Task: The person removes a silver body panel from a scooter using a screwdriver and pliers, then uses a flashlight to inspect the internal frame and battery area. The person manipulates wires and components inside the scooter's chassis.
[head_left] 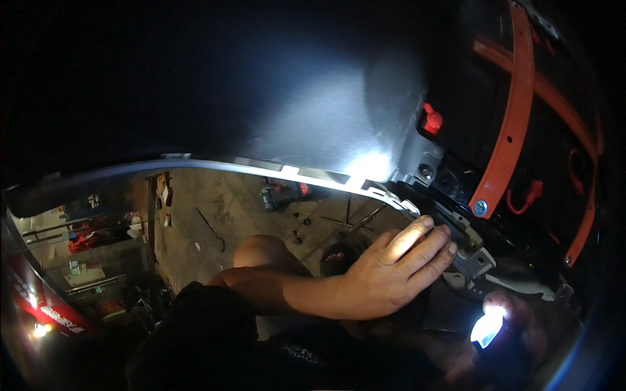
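Note:
My left hand (398,268) reaches across from the lower left. Its fingers are stretched out side by side, and their tips rest on the dark bracket (473,257) at the end of a pale slotted edge strip (287,173). What lies under the palm is hidden. The strip borders a large dark panel (313,117) that fills the upper part of the view. Down at the right, in shadow, my right hand (515,319) is closed around a small lit torch (488,328). Its beam brightens the panel and my left fingers.
Orange metal bars (515,111) cross at the right, near a red cap (432,120). On the floor (189,221) below are a cordless drill (277,193), a thin rod (210,229) and a cross-shaped tool (349,218). Shelves (91,247) with assorted items stand at the left.

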`<state>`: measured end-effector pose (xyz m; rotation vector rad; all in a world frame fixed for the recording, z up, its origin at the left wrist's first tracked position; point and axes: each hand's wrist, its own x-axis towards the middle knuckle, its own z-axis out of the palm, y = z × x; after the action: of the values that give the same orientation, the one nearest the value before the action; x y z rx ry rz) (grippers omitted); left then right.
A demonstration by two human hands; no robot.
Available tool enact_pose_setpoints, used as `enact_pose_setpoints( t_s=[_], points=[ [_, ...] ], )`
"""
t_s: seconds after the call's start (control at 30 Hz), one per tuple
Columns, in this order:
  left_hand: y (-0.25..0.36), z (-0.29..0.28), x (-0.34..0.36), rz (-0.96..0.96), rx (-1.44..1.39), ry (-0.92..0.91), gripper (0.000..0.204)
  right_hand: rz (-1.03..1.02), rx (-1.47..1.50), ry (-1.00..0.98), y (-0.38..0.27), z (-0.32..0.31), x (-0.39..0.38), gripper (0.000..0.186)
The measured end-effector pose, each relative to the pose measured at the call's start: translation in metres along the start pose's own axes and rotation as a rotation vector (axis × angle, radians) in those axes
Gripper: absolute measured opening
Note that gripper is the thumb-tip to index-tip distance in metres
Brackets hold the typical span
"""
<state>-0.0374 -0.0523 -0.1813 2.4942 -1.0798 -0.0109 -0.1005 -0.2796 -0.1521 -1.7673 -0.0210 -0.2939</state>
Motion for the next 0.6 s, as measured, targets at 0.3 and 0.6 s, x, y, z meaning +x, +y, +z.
enact_pose_setpoints(
  t_s=[0.3,0.6],
  points=[
    [0.000,0.001,-0.003,-0.010,-0.044,0.004,0.045,-0.006,0.130,0.003,0.002,0.018,0.001,0.043],
    [0.000,0.001,-0.003,-0.012,-0.050,0.042,0.041,0.058,0.253,-0.055,0.003,0.017,-0.003,0.043]
  ],
)
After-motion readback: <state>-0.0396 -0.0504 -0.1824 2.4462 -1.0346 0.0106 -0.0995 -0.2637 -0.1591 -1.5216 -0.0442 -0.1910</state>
